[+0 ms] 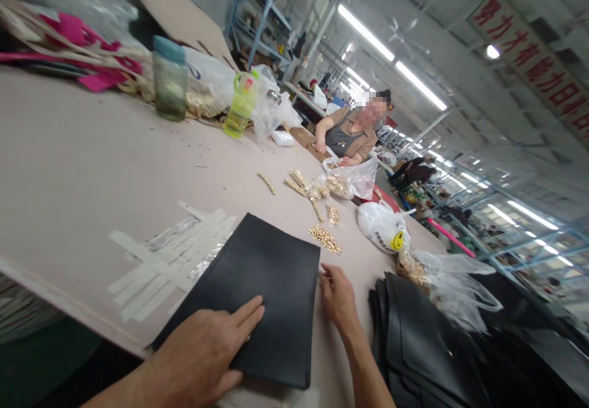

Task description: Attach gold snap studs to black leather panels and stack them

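A black leather-like panel point(271, 273) lies flat on the table before me, possibly several layers thick. My left hand point(207, 350) rests on its lower left part, fingers stretched out and pressed flat. At the panel's right edge is my right hand point(339, 300), its fingers curled and thumb and forefinger drawn together. Something small and pale shows at those fingertips, too small to name. Just beyond the panel, small gold-coloured metal pieces point(326, 239) lie in a loose pile. Strips of whitish tape point(161, 261) are stuck to the table at its left.
Black panels point(427, 340) are stacked at the right, near plastic bags point(381, 224). Gold strips point(304, 184) lie farther back. A lidded jar point(170, 80) and a yellow-green bottle point(240, 104) stand at the far left. Across the table point(115, 169) sits another person point(352, 132).
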`<state>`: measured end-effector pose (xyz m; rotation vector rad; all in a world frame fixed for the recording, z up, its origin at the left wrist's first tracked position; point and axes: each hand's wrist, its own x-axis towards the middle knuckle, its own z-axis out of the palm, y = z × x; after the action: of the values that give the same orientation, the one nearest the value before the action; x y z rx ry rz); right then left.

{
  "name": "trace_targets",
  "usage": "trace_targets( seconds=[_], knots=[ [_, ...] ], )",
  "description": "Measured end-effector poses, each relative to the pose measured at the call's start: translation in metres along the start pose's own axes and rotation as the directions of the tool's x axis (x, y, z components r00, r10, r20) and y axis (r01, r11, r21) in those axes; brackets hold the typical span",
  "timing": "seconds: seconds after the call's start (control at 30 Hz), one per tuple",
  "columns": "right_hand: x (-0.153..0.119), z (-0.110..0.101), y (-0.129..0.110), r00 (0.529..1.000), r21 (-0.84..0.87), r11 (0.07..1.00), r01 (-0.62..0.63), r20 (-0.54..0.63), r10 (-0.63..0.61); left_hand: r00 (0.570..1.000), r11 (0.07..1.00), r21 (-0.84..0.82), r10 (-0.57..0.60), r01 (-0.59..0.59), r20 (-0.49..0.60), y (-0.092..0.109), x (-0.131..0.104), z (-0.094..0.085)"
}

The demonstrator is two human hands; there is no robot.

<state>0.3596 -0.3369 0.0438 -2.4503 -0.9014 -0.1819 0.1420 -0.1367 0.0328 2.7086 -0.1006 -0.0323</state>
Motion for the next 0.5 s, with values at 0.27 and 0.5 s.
trace_targets(
  seconds=[0.27,0.5],
  knots=[
    [0.082,0.018,0.019,0.995,-0.247,0.969,-0.004,0.092,0.028,0.996,0.997,-0.053,-0.055,0.059,0.064,0.007,-0.003,-0.007],
    [0.122,0.03,-0.013,0.968,-0.515,0.857,0.016,0.224,0.116,0.998,0.998,-0.051,0.025,-0.023,0.049,-0.007,0.0,0.02]
  ],
)
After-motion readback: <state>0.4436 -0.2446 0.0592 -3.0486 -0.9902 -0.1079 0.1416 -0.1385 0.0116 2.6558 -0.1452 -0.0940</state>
